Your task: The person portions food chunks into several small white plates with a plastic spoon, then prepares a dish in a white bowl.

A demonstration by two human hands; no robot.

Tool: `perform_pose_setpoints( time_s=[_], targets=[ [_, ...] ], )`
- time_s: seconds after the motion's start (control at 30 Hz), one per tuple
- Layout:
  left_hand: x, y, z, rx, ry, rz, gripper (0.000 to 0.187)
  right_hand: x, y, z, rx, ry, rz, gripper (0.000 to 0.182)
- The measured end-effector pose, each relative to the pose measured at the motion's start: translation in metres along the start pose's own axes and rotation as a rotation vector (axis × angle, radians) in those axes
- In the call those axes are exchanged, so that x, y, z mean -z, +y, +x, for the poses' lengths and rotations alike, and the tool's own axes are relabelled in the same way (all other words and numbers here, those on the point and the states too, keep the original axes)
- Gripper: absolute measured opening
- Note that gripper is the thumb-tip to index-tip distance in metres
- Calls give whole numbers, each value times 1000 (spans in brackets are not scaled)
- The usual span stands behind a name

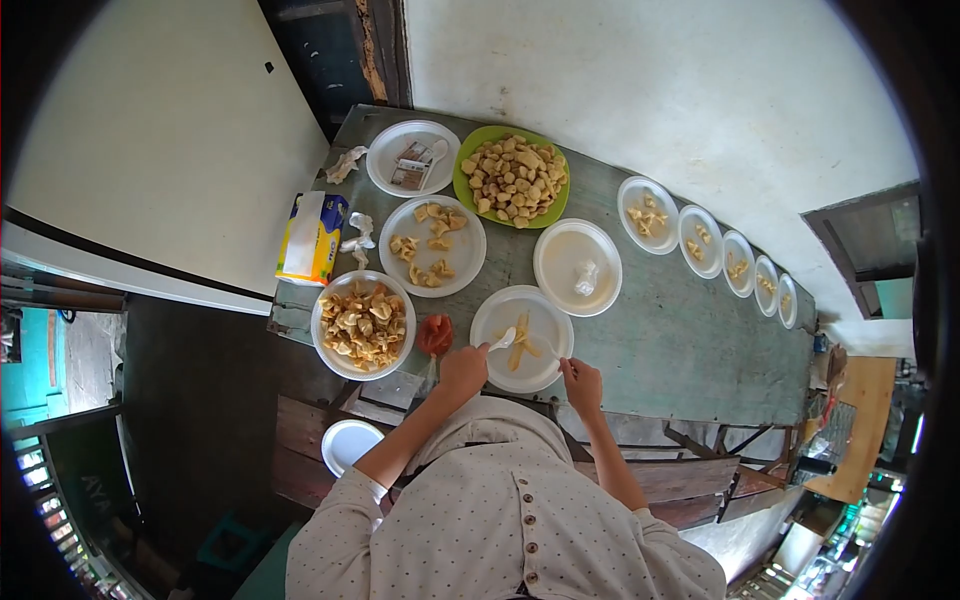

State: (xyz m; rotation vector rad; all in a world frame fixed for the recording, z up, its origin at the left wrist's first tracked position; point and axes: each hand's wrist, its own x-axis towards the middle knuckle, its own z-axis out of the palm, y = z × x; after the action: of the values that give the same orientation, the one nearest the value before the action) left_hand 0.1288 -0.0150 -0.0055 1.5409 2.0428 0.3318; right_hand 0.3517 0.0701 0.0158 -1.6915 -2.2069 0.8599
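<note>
A white plate (485,318) lies right in front of me with several yellowish fried strips (521,345) on it. My left hand (465,373) is closed on a white plastic spoon (503,339), whose bowl rests at the left of the strips. From the right, my right hand (581,385) pinches a thin white plastic utensil (556,354) at the plate's edge; its head is hard to make out against the plate. Beside my left hand sits a clear plastic bag of red sauce (436,335).
A plate heaped with folded fried pieces (363,325), a green plate (462,180) of fried chunks and a tissue pack (312,238) stand left and back. A white plate with crumpled tissue (587,278) is near. Several small portion plates (648,238) line the wall.
</note>
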Motion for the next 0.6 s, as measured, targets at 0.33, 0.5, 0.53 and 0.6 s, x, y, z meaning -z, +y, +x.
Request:
perform_pose_setpoints(
  time_s=[0.33,0.5,0.53,0.6],
  targets=[
    [4,0,-1,9,-42,-7,22,5,0,5,17,-26,5,34],
    [12,3,-3,17,-41,0,18,9,0,14,29,-37,-29,34],
    [16,4,-4,18,-41,1,18,10,0,16,20,-28,-24,34],
    [25,7,-5,29,-27,45,17,10,-2,20,11,-20,-18,34]
  ],
)
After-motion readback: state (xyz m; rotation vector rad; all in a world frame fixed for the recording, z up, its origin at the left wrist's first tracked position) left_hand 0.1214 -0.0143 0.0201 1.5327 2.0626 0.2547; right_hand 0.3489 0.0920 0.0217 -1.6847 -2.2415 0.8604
